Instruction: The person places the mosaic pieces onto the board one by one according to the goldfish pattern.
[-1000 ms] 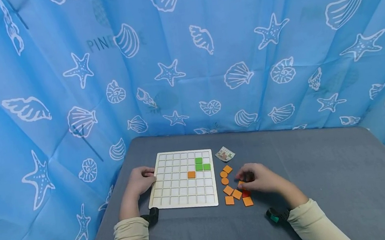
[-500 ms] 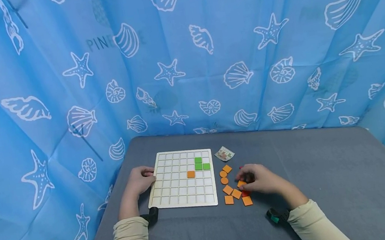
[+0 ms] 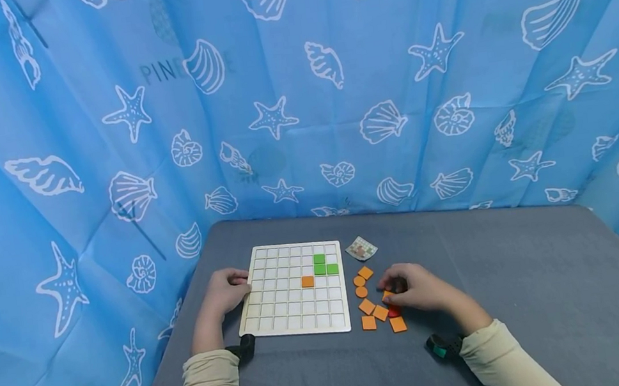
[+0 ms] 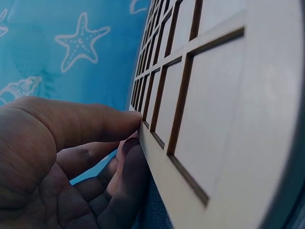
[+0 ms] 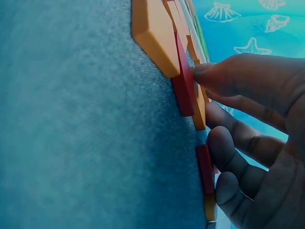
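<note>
A pale wooden grid board (image 3: 297,331) lies flat, with several green tiles (image 3: 320,269) and one orange square tile (image 3: 307,281) in its cells. My left hand (image 3: 230,289) holds the board's left edge, thumb above and fingers curled below, as the left wrist view shows. To the right of the board, my right hand (image 3: 414,286) is low over loose tiles, fingers bent. Its thumb and index finger close on an orange tile (image 5: 198,112). A red tile (image 5: 183,81) lies right beside it, and another red tile (image 5: 205,164) is under the curled fingers.
Several orange squares (image 3: 368,323) and two orange discs (image 3: 361,291) lie between board and right hand. A small curled pattern card (image 3: 361,248) sits behind them. Grey cloth covers the table (image 3: 531,294); a blue shell-print curtain (image 3: 301,123) hangs at its back and left.
Both hands stay almost in place. A red piece that peeked out behind the right hand half a second ago is out of sight now, and the red tile near its thumb looks slightly shifted.
</note>
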Action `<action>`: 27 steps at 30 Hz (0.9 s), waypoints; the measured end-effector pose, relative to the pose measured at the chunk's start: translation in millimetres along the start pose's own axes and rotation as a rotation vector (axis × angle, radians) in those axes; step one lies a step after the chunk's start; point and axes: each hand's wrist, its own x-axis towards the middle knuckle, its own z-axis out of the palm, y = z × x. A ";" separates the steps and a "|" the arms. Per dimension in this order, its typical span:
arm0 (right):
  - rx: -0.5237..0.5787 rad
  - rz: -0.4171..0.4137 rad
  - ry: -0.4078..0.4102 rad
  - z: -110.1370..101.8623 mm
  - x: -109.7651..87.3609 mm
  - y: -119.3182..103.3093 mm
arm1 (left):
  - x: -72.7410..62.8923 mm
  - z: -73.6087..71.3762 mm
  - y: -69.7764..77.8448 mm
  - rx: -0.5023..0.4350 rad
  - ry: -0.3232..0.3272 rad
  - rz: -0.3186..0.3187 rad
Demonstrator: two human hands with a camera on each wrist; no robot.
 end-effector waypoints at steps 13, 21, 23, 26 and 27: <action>-0.036 0.036 0.015 1.8 4.4 -2.3 | -1.2 -0.4 0.2 -0.003 -0.007 -0.004; -0.060 0.048 0.020 3.3 5.8 -2.0 | -0.5 -0.4 -0.9 0.001 -0.008 -0.003; -0.057 0.045 0.021 3.5 5.9 -2.4 | -0.6 -0.6 -0.3 0.001 -0.008 -0.005; -0.052 0.033 0.024 3.7 6.2 -3.6 | -0.2 -0.9 0.3 0.000 -0.007 -0.007; -0.052 0.029 0.028 4.2 6.6 -4.3 | -0.2 -1.1 0.8 -0.003 -0.007 -0.008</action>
